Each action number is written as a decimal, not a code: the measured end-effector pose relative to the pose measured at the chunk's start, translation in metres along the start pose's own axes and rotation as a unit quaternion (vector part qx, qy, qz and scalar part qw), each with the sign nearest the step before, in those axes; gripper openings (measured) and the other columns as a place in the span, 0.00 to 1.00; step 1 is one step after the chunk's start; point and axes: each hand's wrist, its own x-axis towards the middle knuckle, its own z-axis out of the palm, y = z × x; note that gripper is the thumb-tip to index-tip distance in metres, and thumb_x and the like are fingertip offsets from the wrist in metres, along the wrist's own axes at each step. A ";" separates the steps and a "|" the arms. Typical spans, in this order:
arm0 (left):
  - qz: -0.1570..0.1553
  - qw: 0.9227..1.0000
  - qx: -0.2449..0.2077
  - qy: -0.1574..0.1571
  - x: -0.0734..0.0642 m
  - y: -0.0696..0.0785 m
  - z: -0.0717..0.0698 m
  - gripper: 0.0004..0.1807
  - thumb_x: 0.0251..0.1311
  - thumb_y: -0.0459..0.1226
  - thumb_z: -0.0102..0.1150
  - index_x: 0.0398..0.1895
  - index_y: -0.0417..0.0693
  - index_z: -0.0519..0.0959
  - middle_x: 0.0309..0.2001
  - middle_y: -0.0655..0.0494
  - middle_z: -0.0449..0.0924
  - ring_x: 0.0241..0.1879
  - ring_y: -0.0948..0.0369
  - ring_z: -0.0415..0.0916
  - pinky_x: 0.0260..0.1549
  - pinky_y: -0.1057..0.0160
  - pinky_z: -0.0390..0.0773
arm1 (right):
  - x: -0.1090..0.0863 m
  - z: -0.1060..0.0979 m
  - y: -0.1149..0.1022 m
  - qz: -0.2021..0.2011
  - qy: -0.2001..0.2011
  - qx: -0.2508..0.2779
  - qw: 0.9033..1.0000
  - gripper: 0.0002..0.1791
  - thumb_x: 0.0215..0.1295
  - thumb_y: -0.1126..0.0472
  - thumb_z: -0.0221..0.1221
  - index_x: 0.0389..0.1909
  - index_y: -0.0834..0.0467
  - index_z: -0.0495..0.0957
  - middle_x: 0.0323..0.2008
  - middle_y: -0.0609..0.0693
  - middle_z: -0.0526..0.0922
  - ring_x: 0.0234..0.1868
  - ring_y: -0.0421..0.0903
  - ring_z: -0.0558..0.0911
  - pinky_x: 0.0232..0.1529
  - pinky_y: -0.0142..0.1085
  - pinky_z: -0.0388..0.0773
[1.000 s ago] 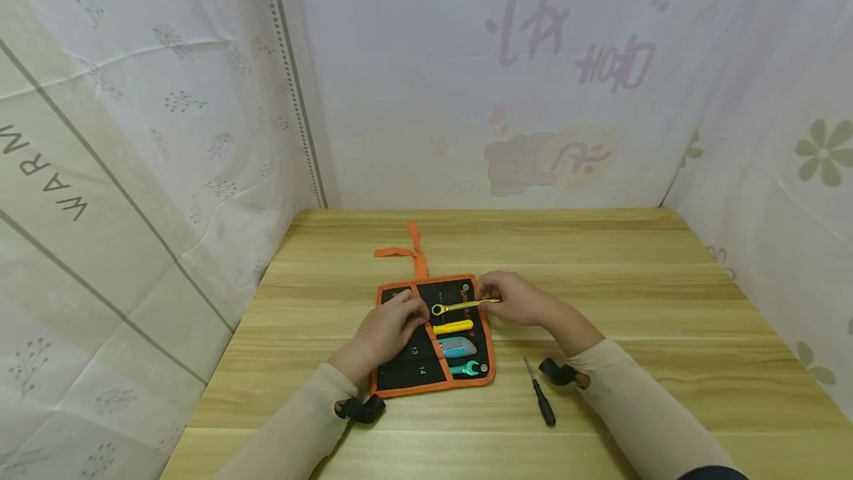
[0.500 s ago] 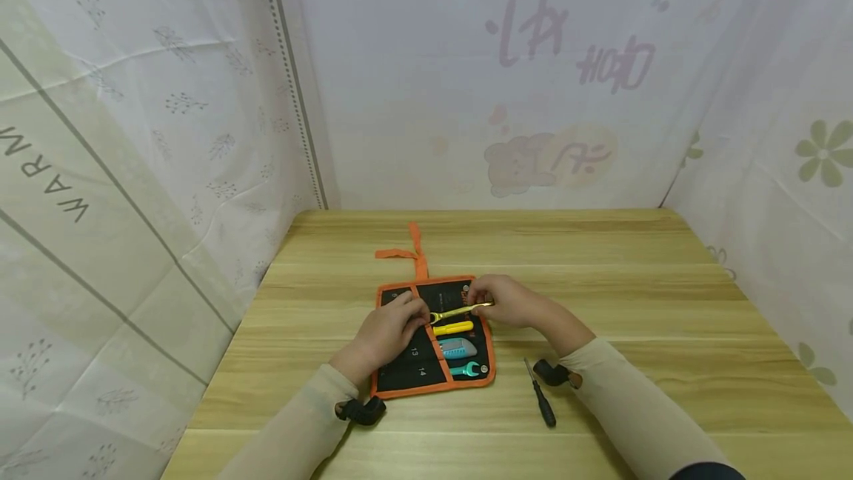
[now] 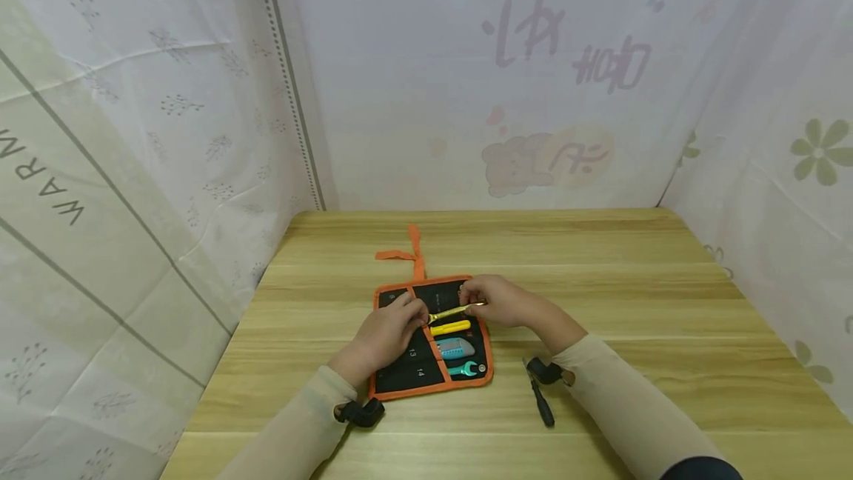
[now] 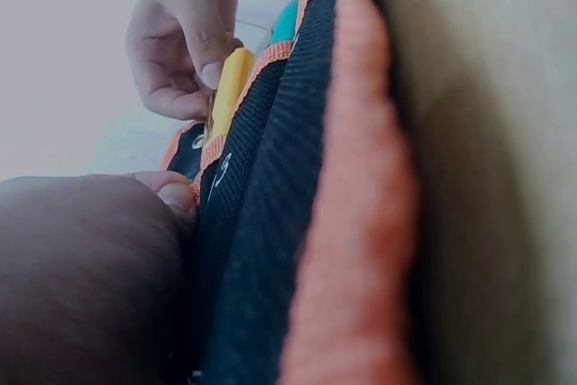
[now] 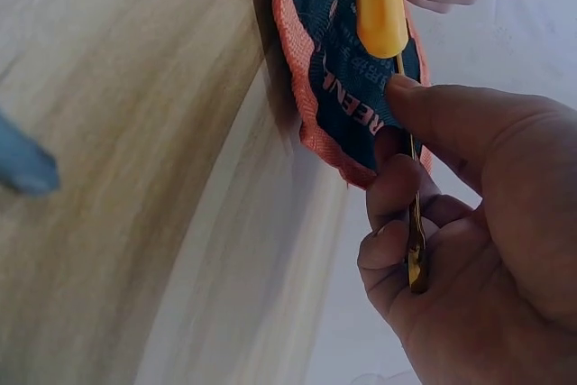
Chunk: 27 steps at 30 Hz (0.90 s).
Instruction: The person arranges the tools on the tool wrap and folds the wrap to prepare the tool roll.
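Note:
A black tool roll (image 3: 406, 380) with orange trim lies spread on the table. My right hand (image 3: 505, 302) holds a gold-coloured wrench (image 3: 453, 312) by its outer end, between thumb and curled fingers. The wrench's inner end meets the pocket edge beside my left fingertips. My left hand (image 3: 385, 332) pinches the orange pocket trim (image 4: 213, 152). Below the wrench, a yellow handle (image 3: 451, 328), a blue utility knife (image 3: 456, 348) and a green open-end wrench (image 3: 464, 369) stick out of their pockets. In the right wrist view the gold wrench (image 5: 416, 254) crosses my fingers edge-on.
A black screwdriver (image 3: 543, 407) lies on the wooden table (image 3: 600, 265) right of the roll, near the right wrist's black camera mount (image 3: 545, 370). Orange tie straps (image 3: 417, 261) extend from the roll's far edge. Patterned cloth (image 3: 400, 95) hangs behind and at both sides.
My right hand has moved left with the gold wrench, bringing its inner end to the pocket edge at my left fingertips. My left hand keeps its place on the trim.

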 end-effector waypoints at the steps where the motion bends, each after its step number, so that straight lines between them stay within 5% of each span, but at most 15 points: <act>1: 0.000 1.000 0.001 -0.003 0.000 0.000 0.000 0.04 0.75 0.36 0.61 0.43 0.58 0.77 0.37 0.65 0.67 0.25 0.68 0.65 0.22 0.67 0.69 | 0.001 0.000 0.000 0.000 0.000 -0.002 1.000 0.05 0.74 0.64 0.65 0.42 0.49 0.81 0.39 0.40 0.80 0.40 0.40 0.79 0.43 0.39 0.80; 27: 0.009 1.000 0.007 -0.010 0.002 0.001 0.000 0.05 0.76 0.38 0.60 0.39 0.59 0.76 0.36 0.67 0.66 0.23 0.68 0.63 0.22 0.68 0.67 | 0.009 0.000 -0.004 -0.007 -0.040 -0.021 0.999 0.03 0.76 0.59 0.63 0.41 0.53 0.81 0.35 0.42 0.78 0.32 0.42 0.75 0.34 0.38 0.76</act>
